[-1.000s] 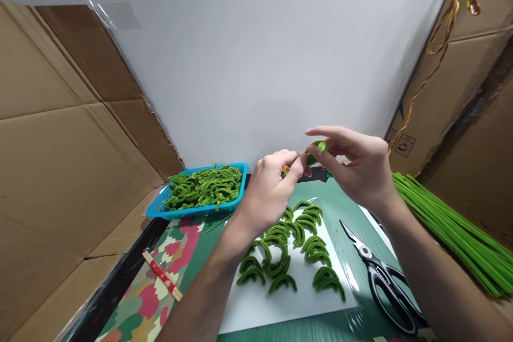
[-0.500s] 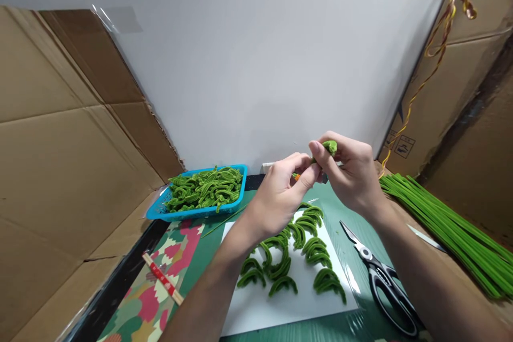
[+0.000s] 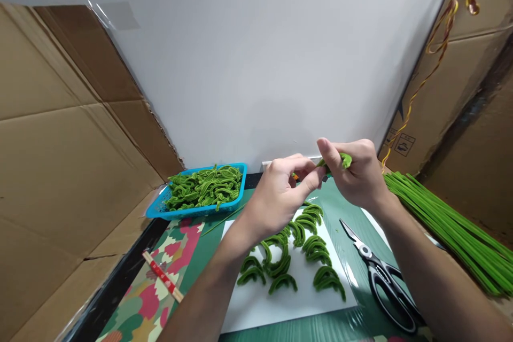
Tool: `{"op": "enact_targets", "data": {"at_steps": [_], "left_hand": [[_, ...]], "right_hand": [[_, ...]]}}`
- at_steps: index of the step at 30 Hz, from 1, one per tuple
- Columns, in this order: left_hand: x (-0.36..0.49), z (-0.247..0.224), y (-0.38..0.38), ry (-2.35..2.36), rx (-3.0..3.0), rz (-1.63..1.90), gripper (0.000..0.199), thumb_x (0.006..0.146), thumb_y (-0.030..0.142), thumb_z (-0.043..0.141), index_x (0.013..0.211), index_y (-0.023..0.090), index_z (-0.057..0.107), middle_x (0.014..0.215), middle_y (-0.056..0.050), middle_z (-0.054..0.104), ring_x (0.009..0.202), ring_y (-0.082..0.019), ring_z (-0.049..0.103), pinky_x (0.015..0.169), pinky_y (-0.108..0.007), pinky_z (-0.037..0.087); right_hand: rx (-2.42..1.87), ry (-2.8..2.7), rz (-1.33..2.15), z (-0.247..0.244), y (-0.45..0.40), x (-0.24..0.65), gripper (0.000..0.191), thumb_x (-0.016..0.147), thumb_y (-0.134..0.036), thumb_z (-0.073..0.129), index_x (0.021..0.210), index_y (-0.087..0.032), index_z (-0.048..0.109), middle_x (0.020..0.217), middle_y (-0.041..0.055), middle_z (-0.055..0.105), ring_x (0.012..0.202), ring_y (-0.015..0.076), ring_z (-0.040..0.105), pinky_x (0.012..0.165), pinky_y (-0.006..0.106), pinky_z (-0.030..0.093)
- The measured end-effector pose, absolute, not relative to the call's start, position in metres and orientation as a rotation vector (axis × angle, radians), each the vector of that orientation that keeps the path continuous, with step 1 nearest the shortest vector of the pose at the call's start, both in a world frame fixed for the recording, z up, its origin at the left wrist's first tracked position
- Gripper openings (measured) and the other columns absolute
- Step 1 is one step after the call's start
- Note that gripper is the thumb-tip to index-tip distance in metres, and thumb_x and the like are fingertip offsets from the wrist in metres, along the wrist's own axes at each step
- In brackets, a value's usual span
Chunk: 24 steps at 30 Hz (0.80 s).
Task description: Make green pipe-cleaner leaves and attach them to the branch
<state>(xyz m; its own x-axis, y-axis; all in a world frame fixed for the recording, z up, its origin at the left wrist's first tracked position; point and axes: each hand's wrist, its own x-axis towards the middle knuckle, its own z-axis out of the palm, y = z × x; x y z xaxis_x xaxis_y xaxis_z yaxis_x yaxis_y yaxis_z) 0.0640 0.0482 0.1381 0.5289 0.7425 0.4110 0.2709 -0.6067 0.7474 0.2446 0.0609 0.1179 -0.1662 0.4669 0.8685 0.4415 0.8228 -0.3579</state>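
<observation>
One green fuzzy piece (image 3: 346, 160) now sits deeper in the right hand (image 3: 363, 179), its thumb raised and fingers curled, while the left hand (image 3: 276, 192) pinches the inner end beyond the white sheet (image 3: 260, 307), apparently steadying it.

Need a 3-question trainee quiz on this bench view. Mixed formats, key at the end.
1. Multiple choice: Where do the scissors lie relative to the white sheet, as pictured?
A) Left of it
B) Right of it
C) Underneath it

2. True or false: The right hand holds a fuzzy green piece.

3. Fill the gap: The wrapper around the wooden sticks is ____.

Key: 1 B; 2 true; 3 red.
</observation>
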Motion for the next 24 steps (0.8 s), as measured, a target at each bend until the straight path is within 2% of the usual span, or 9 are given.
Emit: {"op": "enact_targets", "data": {"at_steps": [4,8,10,12,16,19,21,24], "left_hand": [[0.066,0.136,0.049,0.902,2.188,1.057,0.031,0.104,0.029,0.062,0.077,0.017,0.07,0.076,0.001,0.057,0.07,-0.013,0.05,0.067,-0.03,0.038],[0.065,0.134,0.049,0.935,2.255,1.052,0.031,0.107,0.033,0.06,0.085,0.018,0.077,0.08,0.001,0.062,0.071,-0.013,0.052,0.069,-0.03,0.04],[0.062,0.133,0.047,0.97,2.271,1.046,0.031,0.107,0.035,0.059,0.088,0.019,0.078,0.081,0.001,0.063,0.071,-0.013,0.053,0.069,-0.03,0.04],[0.057,0.128,0.042,1.018,2.279,1.043,0.03,0.107,0.035,0.06,0.089,0.019,0.078,0.082,0.0,0.065,0.073,-0.014,0.054,0.069,-0.03,0.04],[0.042,0.109,0.028,1.167,2.247,1.064,0.033,0.108,0.036,0.058,0.082,0.018,0.07,0.078,0.001,0.063,0.074,-0.014,0.056,0.069,-0.028,0.04],[0.031,0.085,0.008,1.322,2.209,1.048,0.037,0.108,0.036,0.057,0.076,0.018,0.062,0.075,0.003,0.058,0.068,-0.013,0.053,0.065,-0.027,0.039],[0.025,0.064,-0.011,1.387,2.259,0.945,0.035,0.108,0.034,0.057,0.077,0.019,0.062,0.076,0.002,0.059,0.068,-0.013,0.055,0.066,-0.027,0.04],[0.017,0.029,-0.047,1.406,2.403,0.75,0.022,0.108,0.026,0.056,0.09,0.021,0.067,0.087,0.0,0.065,0.071,-0.014,0.063,0.067,-0.028,0.044]], "right_hand": [[-0.757,-1.837,-0.133,0.115,0.064,0.247,0.057,0.114,-0.042,0.047,0.062,-0.02,0.056,0.051,-0.0042,0.058,0.043,0.0073,0.041,0.05,0.026,0.03],[-0.833,-1.871,-0.17,0.117,0.063,0.256,0.06,0.111,-0.054,0.049,0.062,-0.02,0.053,0.051,-0.0047,0.051,0.045,0.0083,0.036,0.052,0.028,0.029],[-0.85,-1.904,-0.16,0.121,0.06,0.262,0.056,0.107,-0.061,0.054,0.068,-0.02,0.057,0.052,-0.0055,0.05,0.047,0.0086,0.036,0.052,0.028,0.029],[-0.887,-1.968,-0.129,0.126,0.056,0.269,0.049,0.102,-0.063,0.061,0.078,-0.021,0.064,0.059,-0.005,0.056,0.05,0.0091,0.04,0.053,0.027,0.031],[-0.949,-2.185,0.049,0.133,0.047,0.277,0.029,0.091,-0.052,0.082,0.099,-0.025,0.074,0.079,-0.0025,0.071,0.062,0.0117,0.057,0.057,0.026,0.04],[-0.911,-2.339,0.23,0.133,0.045,0.282,0.026,0.088,-0.037,0.085,0.112,-0.028,0.079,0.083,-0.0015,0.075,0.07,0.0145,0.066,0.059,0.027,0.046],[-0.911,-2.358,0.292,0.133,0.045,0.287,0.025,0.091,-0.034,0.082,0.114,-0.028,0.08,0.08,-0.0014,0.075,0.067,0.0144,0.066,0.058,0.027,0.047],[-0.968,-2.309,0.304,0.136,0.045,0.299,0.018,0.095,-0.038,0.077,0.108,-0.026,0.08,0.077,-0.0011,0.075,0.06,0.0133,0.064,0.053,0.027,0.048]]}}
